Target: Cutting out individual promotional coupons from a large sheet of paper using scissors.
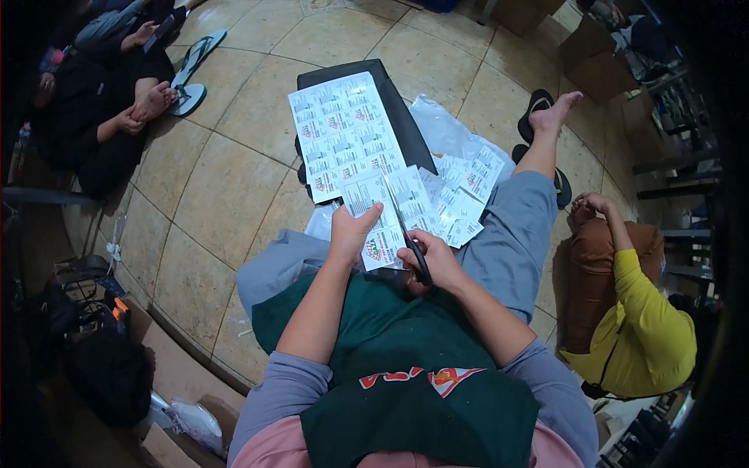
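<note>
My left hand (355,229) grips a printed paper sheet (364,196) by its lower left part, thumb on top. Black-handled scissors (416,257) are in my right hand (433,257), their blades lying lengthwise along the sheet between two printed columns. Part of the sheet shows to the right of the blades. Beyond my hands, larger uncut printed sheets (345,128) rest on a black flat-topped object (404,117). Several smaller printed pieces (468,187) lie in a loose overlapping heap on a white plastic bag (439,123), beside my leg.
A person in black (99,117) sits at the left near green-and-white flip-flops (196,70). Another person in a yellow top (643,322) sits close at the right. Black sandals (535,111) lie by my foot. Cardboard boxes (600,64) stand at upper right, and cardboard (181,374) lies at lower left.
</note>
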A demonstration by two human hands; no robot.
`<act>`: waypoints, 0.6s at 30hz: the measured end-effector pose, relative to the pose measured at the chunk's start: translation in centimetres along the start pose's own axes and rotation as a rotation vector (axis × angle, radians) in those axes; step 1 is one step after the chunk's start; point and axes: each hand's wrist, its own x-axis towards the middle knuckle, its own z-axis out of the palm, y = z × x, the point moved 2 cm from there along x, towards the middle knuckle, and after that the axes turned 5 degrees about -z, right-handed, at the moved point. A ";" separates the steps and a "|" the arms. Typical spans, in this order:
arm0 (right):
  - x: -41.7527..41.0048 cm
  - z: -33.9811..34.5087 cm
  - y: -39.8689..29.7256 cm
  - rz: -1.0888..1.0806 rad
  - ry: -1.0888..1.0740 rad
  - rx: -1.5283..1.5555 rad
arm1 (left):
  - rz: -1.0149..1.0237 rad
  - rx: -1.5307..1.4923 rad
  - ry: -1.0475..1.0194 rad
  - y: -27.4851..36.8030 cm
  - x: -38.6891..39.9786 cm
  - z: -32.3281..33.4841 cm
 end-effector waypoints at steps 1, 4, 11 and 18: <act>0.0 -0.1 0.3 -0.004 0.013 0.006 | -0.031 0.050 0.007 -0.4 0.3 0.0; 0.0 -0.6 1.3 0.070 0.069 0.078 | -0.091 0.167 0.004 -1.8 1.2 -0.6; -0.3 -2.9 2.8 0.025 0.130 0.054 | 0.014 0.596 0.002 -6.6 3.2 -0.4; -0.5 -5.1 4.6 -0.009 0.224 -0.017 | 0.219 0.953 0.116 -6.6 4.2 0.7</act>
